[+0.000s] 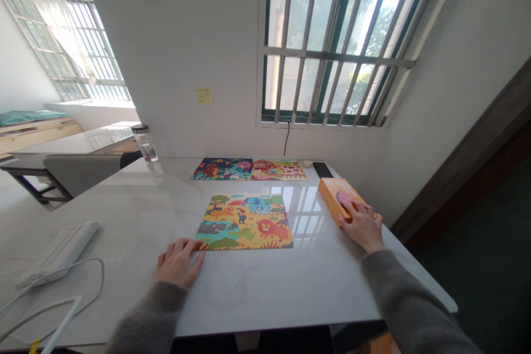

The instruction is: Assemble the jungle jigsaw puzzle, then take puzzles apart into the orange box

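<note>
The animal picture board [249, 224] lies flat on the white table [265, 298] at the centre of the frame. Behind it, a dark picture board [222, 170] and a farm picture board [280, 171] lie edge to edge, with a black phone [322, 170] to their right. A clear bottle [146, 146] stands at centre left; a white power strip [62, 254] lies at lower left.

The left hand [178, 264] rests with fingers loosely spread, fingertips at the board's lower-left corner. The right hand [364, 228] covers the near end of an orange box [332, 197], fingers across its top; whether they grip it, I cannot tell.
</note>
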Demonstrator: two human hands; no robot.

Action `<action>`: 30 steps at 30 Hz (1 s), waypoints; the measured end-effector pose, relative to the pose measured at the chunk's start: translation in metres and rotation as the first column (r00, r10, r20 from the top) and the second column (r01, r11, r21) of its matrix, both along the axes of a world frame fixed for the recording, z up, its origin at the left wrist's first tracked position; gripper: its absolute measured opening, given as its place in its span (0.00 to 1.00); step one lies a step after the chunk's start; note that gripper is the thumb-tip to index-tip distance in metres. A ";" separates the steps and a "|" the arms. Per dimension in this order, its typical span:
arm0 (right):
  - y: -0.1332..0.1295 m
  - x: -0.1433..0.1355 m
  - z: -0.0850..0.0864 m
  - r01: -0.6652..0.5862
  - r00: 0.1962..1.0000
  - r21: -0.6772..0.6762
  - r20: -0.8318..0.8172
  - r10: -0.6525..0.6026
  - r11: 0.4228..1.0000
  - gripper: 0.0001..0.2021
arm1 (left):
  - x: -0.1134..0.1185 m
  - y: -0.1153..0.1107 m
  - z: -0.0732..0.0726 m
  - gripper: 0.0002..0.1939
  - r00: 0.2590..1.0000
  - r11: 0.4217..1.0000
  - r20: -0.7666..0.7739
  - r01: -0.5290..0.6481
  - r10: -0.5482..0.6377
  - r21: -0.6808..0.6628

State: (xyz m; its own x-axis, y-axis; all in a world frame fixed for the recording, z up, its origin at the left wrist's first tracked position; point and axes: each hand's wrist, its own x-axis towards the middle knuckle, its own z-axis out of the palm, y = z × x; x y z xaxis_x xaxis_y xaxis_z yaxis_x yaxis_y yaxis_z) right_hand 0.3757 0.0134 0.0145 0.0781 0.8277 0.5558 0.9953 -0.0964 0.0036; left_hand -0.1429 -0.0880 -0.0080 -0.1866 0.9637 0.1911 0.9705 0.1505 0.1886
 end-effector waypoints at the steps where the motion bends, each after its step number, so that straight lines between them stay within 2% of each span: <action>1: 0.000 0.001 0.000 -0.006 1.000 0.021 0.002 0.006 1.000 0.23 | 0.001 0.000 0.000 0.15 1.000 1.000 -0.006 0.001 -0.001 0.001; 4: -0.004 -0.007 -0.002 -0.050 0.999 0.144 -0.006 0.051 0.988 0.21 | 0.002 0.000 0.001 0.15 1.000 1.000 -0.014 0.002 -0.002 0.004; 7: -0.016 -0.035 -0.005 -0.232 0.967 0.228 -0.046 0.249 0.946 0.18 | 0.003 -0.001 0.002 0.15 1.000 1.000 -0.004 -0.006 0.006 0.029; 9: -0.029 -0.065 -0.008 -0.450 0.879 0.163 -0.093 0.467 0.878 0.15 | 0.005 0.000 0.003 0.15 1.000 0.996 0.007 0.010 -0.010 0.085; 10: -0.035 -0.082 -0.009 -0.564 0.813 0.092 -0.115 0.571 0.821 0.15 | 0.007 0.000 0.003 0.15 0.999 0.992 0.015 0.041 -0.043 0.119; 11: -0.041 -0.099 -0.011 -0.652 0.749 0.017 -0.141 0.648 0.758 0.15 | 0.010 0.001 0.004 0.14 0.995 0.984 0.025 0.095 -0.100 0.151; 12: -0.046 -0.115 -0.012 -0.689 0.716 -0.017 -0.175 0.676 0.725 0.16 | 0.015 0.002 0.004 0.14 0.983 0.970 0.036 0.169 -0.178 0.176; 14: -0.052 -0.141 -0.013 -0.684 0.713 -0.027 -0.232 0.661 0.729 0.16 | 0.030 0.005 0.003 0.13 0.921 0.912 0.069 0.365 -0.382 0.188; 16: -0.053 -0.155 -0.015 -0.659 0.730 -0.037 -0.272 0.627 0.751 0.16 | 0.049 0.012 0.004 0.13 0.824 0.826 0.105 0.536 -0.557 0.174; 19: -0.050 -0.161 -0.019 -0.630 0.745 -0.055 -0.325 0.583 0.775 0.14 | 0.085 0.032 0.006 0.12 0.681 0.695 0.136 0.705 -0.719 0.144; 22: -0.047 -0.158 -0.023 -0.654 0.705 -0.042 -0.397 0.588 0.755 0.14 | 0.118 0.058 0.009 0.15 0.589 0.599 0.111 0.793 -0.800 0.112; 24: -0.046 -0.157 -0.024 -0.691 0.649 -0.016 -0.455 0.610 0.723 0.15 | 0.133 0.073 0.009 0.20 0.569 0.574 0.076 0.816 -0.819 0.077; 27: -0.045 -0.155 -0.024 -0.717 0.578 0.026 -0.537 0.614 0.697 0.15 | 0.146 0.086 0.006 0.25 0.604 0.604 0.029 0.795 -0.797 0.045; 30: -0.041 -0.153 -0.022 -0.726 0.494 0.063 -0.644 0.584 0.685 0.14 | 0.148 0.087 0.003 0.25 0.622 0.622 0.027 0.780 -0.782 0.068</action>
